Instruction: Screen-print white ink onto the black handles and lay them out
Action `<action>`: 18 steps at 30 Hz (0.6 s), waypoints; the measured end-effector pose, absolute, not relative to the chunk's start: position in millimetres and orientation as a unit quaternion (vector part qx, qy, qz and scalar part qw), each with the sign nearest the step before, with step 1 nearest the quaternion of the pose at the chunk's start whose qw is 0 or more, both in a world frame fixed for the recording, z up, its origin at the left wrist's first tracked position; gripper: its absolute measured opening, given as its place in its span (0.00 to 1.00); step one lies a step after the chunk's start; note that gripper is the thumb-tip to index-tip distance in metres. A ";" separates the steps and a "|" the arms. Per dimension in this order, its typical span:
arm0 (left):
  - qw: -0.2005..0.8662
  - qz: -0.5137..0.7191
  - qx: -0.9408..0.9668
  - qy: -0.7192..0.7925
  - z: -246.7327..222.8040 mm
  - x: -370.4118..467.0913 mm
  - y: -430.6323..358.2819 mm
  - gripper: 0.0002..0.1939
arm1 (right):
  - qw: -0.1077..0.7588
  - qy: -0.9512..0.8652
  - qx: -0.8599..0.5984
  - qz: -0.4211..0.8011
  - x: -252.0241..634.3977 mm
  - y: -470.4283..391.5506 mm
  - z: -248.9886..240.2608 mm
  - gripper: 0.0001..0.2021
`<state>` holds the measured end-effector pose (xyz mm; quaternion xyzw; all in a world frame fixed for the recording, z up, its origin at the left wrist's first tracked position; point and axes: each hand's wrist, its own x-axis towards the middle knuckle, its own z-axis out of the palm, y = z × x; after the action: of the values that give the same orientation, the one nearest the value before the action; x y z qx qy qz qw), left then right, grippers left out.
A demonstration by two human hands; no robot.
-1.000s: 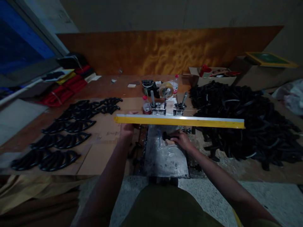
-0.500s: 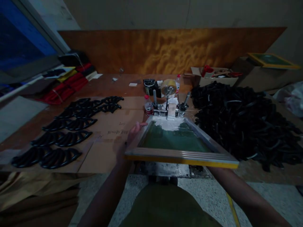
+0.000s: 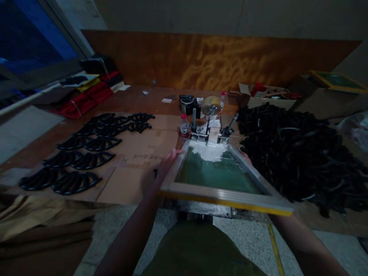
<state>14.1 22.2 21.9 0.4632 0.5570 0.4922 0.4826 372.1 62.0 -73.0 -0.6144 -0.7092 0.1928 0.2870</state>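
Note:
A screen-printing frame (image 3: 230, 200) with green mesh and white ink at its far end tilts up toward me over a metal base. My left hand (image 3: 169, 158) is at the frame's left side, one finger stretched toward its edge and the others curled. What those fingers hold, if anything, is hidden. My right hand (image 3: 246, 158) is mostly behind the frame's right side; only a bit of it shows past the edge, so its grip is hidden. A wooden-handled squeegee (image 3: 213, 135) stands in the white ink, near the clamp (image 3: 198, 136) at the back.
Black fan-shaped parts (image 3: 76, 182) lie in rows on cardboard (image 3: 146, 149) at left. A large heap of black parts (image 3: 290, 153) is at right. Behind the clamp stand a red-capped bottle (image 3: 184, 128), an ink tub (image 3: 187, 105) and a tape roll (image 3: 211, 105). An open box (image 3: 270, 102) sits behind the heap.
The view has shifted, so the scene sits a little further right. Part of my right hand now shows beyond the frame's right edge. The frame stays tilted.

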 end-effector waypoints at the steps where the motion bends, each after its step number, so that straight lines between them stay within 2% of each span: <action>1: 0.465 0.459 0.487 0.579 14.0 11.7 13.3 0.24 | 0.300 -0.691 -0.636 0.168 380.8 69.7 -66.2 0.18; 4: 0.464 0.387 0.500 0.620 -19.7 9.0 -5.8 0.20 | 0.328 -0.693 -0.638 0.069 370.9 96.7 -44.8 0.21; 7: 0.474 0.380 0.483 0.631 -60.1 11.3 -11.2 0.27 | 0.279 -0.777 -0.565 0.003 326.3 118.5 -25.5 0.29; 9: 0.469 0.380 0.486 0.632 -82.3 12.7 -10.5 0.31 | 0.197 -0.813 -0.547 -0.014 298.8 126.0 -15.9 0.24; 13: 0.473 0.375 0.481 0.636 -104.5 11.7 -8.7 0.30 | 0.041 -0.826 -0.562 -0.006 273.1 120.9 -12.4 0.08; 15: 0.475 0.373 0.475 0.640 -107.3 10.7 -8.8 0.29 | 0.009 -0.831 -0.557 0.001 269.4 107.3 -18.2 0.07; 18: 0.477 0.370 0.474 0.641 -106.6 10.7 -9.7 0.28 | 0.008 -0.868 -0.496 0.011 269.6 75.9 -27.1 0.08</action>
<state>10.7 -9.7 -106.6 0.4739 0.6410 0.3703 0.4768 269.6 75.9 -27.1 -0.4960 -0.8682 0.0105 0.0079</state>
